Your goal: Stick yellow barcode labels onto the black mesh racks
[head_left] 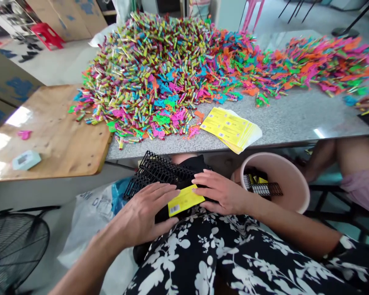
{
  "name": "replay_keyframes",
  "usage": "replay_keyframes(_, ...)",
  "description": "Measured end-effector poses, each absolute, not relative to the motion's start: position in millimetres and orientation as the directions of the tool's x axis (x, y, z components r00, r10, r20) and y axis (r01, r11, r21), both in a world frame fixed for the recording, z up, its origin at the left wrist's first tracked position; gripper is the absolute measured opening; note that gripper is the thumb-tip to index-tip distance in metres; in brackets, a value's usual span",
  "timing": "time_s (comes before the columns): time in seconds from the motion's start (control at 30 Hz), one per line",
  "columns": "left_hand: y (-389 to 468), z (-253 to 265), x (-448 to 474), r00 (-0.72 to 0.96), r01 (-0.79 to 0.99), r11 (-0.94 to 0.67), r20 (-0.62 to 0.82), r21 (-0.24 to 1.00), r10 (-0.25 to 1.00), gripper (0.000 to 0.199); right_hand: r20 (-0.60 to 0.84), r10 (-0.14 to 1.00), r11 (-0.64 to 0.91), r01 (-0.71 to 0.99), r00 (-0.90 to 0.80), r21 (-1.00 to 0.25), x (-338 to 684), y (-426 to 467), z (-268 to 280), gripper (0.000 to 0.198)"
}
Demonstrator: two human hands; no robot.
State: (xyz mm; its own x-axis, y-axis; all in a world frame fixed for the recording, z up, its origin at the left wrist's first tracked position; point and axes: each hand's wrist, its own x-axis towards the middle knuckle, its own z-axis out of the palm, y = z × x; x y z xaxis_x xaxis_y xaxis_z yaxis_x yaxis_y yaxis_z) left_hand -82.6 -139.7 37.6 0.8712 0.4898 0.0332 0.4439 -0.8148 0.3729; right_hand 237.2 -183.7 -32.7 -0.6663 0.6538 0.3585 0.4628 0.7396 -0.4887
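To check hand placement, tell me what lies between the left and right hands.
In the head view, a yellow printed card lies between the left hand and the right hand.

Left hand (pixel 143 211), right hand (pixel 219 190) both palm-down

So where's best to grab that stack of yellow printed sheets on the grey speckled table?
Probably the near corner of the stack, from the lap side with the right hand, thumb under, fingers on top. It seems to jut past the front edge of the table, giving thumb room; the sheets are fanned, so pinch firmly.
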Motion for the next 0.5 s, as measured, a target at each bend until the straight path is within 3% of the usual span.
replay_keyframes(0.07,-136,33,-88,0.85,0.48,-0.774,0.0,0.414,0.527,0.073,0.45,0.634,0.766,0.43,-0.63,-0.478,238,-185,-35,0.036)
replay_keyframes(0.17,-133,19,-100,0.777,0.562,-0.673,-0.029,0.481,0.629,0.09,0.502,0.691,0.711,0.363,-0.52,-0.602,237,-189,-30,0.03)
replay_keyframes(0.27,-133,-1,-108,0.733,0.592,-0.651,0.017,0.475,0.68,0.069,0.391,0.86,0.49,0.315,-0.328,-0.813,242,-197,-22,0.024)
replay_keyframes(0.33,-134,-13,-108,0.737,0.59,-0.678,0.049,0.44,0.674,0.05,0.283,0.955,0.298,0.336,-0.094,-0.894,258,-204,-18,0.025)
replay_keyframes(0.43,-137,-23,-108,0.729,0.599,-0.68,0.063,0.423,0.682,0.043,0.175,0.966,0.07,0.461,0.19,-0.885,312,-218,-17,0.028)
replay_keyframes(0.5,-137,-26,-112,0.699,0.607,-0.663,0.103,0.437,0.708,0.044,0.09,0.972,-0.06,0.601,0.215,-0.797,365,-232,-18,0.029)
